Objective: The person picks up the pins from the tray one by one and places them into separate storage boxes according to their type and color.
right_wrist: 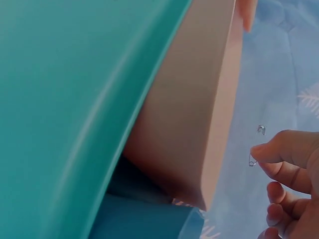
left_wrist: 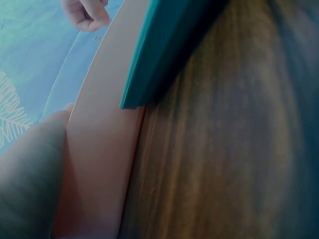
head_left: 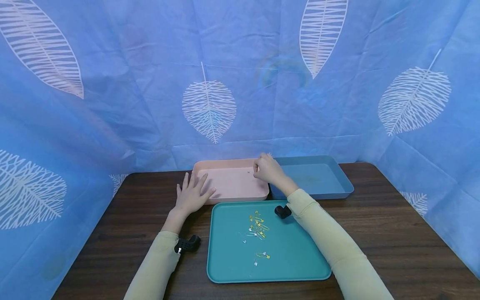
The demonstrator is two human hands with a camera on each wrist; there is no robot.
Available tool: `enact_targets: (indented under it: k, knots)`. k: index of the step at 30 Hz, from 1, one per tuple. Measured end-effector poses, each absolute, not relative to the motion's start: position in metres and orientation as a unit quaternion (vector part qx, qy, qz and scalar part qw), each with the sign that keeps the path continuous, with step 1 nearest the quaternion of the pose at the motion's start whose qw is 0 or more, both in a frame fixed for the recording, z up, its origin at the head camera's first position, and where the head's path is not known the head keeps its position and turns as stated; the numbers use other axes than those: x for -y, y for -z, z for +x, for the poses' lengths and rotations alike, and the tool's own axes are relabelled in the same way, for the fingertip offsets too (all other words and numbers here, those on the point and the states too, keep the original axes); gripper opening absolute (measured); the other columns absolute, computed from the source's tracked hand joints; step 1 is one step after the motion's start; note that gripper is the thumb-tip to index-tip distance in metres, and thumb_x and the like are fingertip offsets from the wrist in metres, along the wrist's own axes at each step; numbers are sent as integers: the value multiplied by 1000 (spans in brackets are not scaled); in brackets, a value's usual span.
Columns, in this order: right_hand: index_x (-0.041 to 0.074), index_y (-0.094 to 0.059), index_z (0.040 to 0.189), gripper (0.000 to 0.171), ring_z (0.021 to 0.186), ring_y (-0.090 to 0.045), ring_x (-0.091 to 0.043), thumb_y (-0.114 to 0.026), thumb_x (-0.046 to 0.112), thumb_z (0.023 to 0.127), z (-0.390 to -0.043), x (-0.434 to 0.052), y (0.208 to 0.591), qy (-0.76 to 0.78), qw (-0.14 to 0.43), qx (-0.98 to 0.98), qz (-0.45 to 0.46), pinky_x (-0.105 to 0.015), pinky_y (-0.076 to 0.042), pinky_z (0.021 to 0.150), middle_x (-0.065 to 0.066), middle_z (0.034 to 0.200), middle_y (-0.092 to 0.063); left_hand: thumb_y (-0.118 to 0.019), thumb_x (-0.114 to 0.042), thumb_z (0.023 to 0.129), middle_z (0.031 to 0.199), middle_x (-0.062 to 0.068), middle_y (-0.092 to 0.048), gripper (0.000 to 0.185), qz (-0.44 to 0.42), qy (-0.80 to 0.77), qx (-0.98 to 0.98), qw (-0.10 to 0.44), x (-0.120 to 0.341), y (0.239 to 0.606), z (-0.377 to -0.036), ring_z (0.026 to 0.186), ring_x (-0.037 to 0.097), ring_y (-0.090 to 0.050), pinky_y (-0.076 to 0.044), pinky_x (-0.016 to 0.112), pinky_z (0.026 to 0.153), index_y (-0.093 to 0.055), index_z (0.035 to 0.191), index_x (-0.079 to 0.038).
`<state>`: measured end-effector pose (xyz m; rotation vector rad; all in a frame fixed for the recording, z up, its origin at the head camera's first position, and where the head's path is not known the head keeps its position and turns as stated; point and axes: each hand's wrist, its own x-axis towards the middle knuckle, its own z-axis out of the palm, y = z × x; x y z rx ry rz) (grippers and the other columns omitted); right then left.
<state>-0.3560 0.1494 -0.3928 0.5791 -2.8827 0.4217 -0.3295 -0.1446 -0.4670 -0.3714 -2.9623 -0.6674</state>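
1. Silver wire, thin and bent into a small safety pin (right_wrist: 255,145), is pinched between the thumb and forefinger of my right hand (head_left: 267,170); its clasp end sticks up above my fingertips (right_wrist: 264,149).
2. My right hand holds it over the far right corner of the pink tray (head_left: 232,196).
3. My left hand (head_left: 192,193) lies flat, fingers spread, on the pink tray's left rim, gripping nothing.
4. More safety pins (head_left: 257,227), yellow and silver, lie scattered on the teal tray (head_left: 225,266) nearest me.

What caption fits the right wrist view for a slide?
Right hand pinches a small silver safety pin beside the pink tray.
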Motion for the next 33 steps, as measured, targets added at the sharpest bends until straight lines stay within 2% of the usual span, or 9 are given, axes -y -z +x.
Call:
enact_targets:
  k: [3,9,14,22,25,30,33]
  knots:
    - [12,-59,69,18,103,-52,-34,-65,7,85,-362,-148,395,-148,84,968,184,-55,-35,110,-12,95,-54,-45,-66,93,164,18,-8,75,-122,216,968,40,145,467,-330,151,42,0,-5,76,109,-26,155,-28]
    - [12,-61,70,18,95,-49,-30,-65,10,87,-374,-143,404,-157,84,970,165,-55,-34,111,-12,96,-55,-45,-67,93,164,18,-8,75,-122,211,969,45,145,467,-330,151,42,-1,-7,76,109,-26,155,-29]
    - [12,-58,68,21,85,-43,-27,-65,9,87,-381,-141,410,-166,92,970,149,-51,-39,104,-11,94,-53,-45,-66,93,164,18,-9,75,-123,213,968,48,145,468,-329,151,43,-1,-6,76,109,-27,155,-28]
    - [12,-53,66,24,85,-44,-27,-61,5,87,-388,-137,413,-170,104,972,125,-53,-23,119,-9,89,-50,-45,-66,93,164,18,-9,75,-120,214,969,44,144,468,-330,151,42,0,-6,76,109,-27,155,-28]
    - [11,-53,67,23,85,-43,-27,-59,5,88,-389,-136,414,-171,102,973,118,-52,-26,118,-9,89,-48,-44,-66,93,164,18,-9,75,-120,211,969,40,144,468,-330,151,43,1,-5,76,109,-26,155,-28]
    - [11,-57,72,18,86,-41,-26,-59,7,90,-386,-135,413,-171,99,974,112,-47,-38,105,-8,91,-49,-45,-66,93,164,19,-9,76,-118,206,971,39,144,467,-330,151,44,1,-5,76,109,-26,155,-26]
    - [10,-61,76,13,86,-43,-26,-60,8,89,-382,-136,411,-179,106,971,120,-46,-39,98,-9,91,-51,-46,-65,93,164,18,-9,76,-118,210,970,41,144,466,-329,151,43,0,-6,76,110,-27,155,-27]
